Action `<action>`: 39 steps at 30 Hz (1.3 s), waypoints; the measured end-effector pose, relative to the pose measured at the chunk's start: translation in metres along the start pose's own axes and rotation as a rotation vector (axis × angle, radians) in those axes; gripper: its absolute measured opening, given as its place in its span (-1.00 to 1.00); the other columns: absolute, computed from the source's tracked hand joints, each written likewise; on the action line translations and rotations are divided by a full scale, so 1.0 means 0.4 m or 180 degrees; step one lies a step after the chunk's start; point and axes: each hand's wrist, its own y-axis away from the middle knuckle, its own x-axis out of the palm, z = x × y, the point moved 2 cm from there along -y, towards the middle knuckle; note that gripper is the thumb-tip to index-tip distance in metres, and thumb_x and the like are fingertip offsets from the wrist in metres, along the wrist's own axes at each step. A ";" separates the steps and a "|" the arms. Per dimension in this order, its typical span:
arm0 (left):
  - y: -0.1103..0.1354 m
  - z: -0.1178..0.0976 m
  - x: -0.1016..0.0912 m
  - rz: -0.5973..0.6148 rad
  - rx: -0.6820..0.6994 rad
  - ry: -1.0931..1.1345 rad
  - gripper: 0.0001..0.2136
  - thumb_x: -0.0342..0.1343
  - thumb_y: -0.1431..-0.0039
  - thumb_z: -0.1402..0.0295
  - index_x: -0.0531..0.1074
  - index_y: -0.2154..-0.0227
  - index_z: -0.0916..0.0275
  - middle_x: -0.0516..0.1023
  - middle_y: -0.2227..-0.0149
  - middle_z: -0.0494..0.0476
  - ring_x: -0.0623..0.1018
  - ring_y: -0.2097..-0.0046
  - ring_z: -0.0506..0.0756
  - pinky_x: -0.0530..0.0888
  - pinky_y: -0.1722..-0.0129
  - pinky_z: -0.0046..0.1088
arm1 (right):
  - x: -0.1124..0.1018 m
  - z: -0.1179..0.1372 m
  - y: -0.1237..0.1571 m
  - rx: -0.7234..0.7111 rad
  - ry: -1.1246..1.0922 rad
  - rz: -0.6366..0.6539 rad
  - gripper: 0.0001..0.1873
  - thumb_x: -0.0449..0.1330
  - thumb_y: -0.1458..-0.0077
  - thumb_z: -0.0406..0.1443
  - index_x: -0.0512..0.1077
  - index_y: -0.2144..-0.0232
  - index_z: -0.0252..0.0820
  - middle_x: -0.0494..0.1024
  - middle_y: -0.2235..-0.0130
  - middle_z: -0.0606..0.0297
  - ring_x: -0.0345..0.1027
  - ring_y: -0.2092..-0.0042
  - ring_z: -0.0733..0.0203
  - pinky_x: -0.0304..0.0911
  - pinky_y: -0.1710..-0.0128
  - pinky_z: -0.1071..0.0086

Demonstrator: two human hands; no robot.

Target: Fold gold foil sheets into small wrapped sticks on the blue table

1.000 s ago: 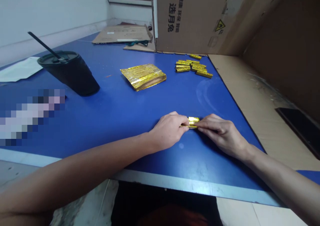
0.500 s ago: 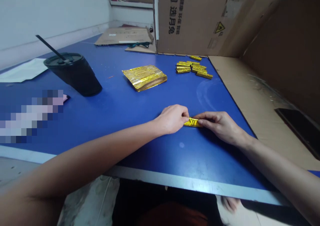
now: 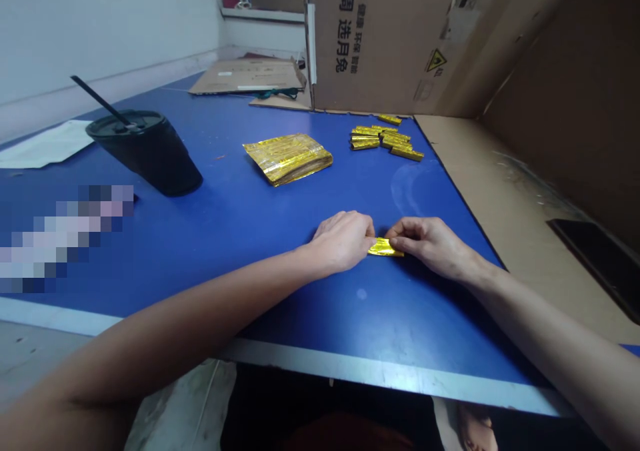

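Small folded strip of gold foil, shiny and creased, lying flat

The foil strip shines gold with a crinkled sheen; the tabletop is deep blue; the cup is black; the cardboard box is brown with black characters and a yellow warning triangle.

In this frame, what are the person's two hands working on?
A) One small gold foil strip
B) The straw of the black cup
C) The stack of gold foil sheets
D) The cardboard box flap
A: the left hand and right hand meet at a small gold foil strip, fingers on it, above the blue table.
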 end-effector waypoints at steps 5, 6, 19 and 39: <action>0.003 0.003 0.004 0.0059 0.0205 -0.0070 -0.86 -0.03 -0.05 0.29 0.38 0.44 0.21 0.43 0.37 0.10 0.40 0.24 0.13 0.31 0.27 -0.38 | 0.008 0.008 0.013 -0.0081 0.0193 -0.0075 -0.87 0.05 0.03 -0.31 0.38 0.50 -0.22 0.40 0.53 0.36 0.23 0.49 0.31 0.15 0.48 0.42; 0.005 0.003 0.005 0.0067 0.0222 -0.0056 -0.86 -0.03 -0.05 0.29 0.37 0.44 0.22 0.42 0.37 0.09 0.40 0.24 0.13 0.31 0.28 -0.39 | 0.011 0.007 0.018 -0.0122 0.0248 -0.0116 -0.86 0.04 0.01 -0.31 0.38 0.48 -0.22 0.43 0.51 0.35 0.25 0.48 0.30 0.16 0.46 0.41; 0.065 -0.019 -0.014 -0.0611 0.0621 0.1019 -0.97 -0.03 -0.09 0.44 0.29 0.41 0.24 0.43 0.41 -0.01 0.40 0.37 -0.02 0.29 0.37 -0.53 | -0.003 0.021 0.062 -0.0805 -0.0361 -0.1380 -0.74 0.20 0.04 -0.24 0.38 0.24 -0.17 0.45 0.25 0.20 0.35 0.28 0.20 0.28 0.26 0.29; 0.069 -0.031 -0.018 0.0833 0.0134 0.2817 -0.78 -0.05 -0.08 0.31 0.33 0.57 0.33 0.24 0.62 -0.06 0.24 0.57 -0.10 0.20 0.57 -0.59 | -0.009 0.058 0.086 -0.0424 -0.1170 -0.0270 -0.87 0.18 0.02 -0.24 0.47 0.46 -0.18 0.46 0.51 0.32 0.26 0.52 0.36 0.24 0.54 0.48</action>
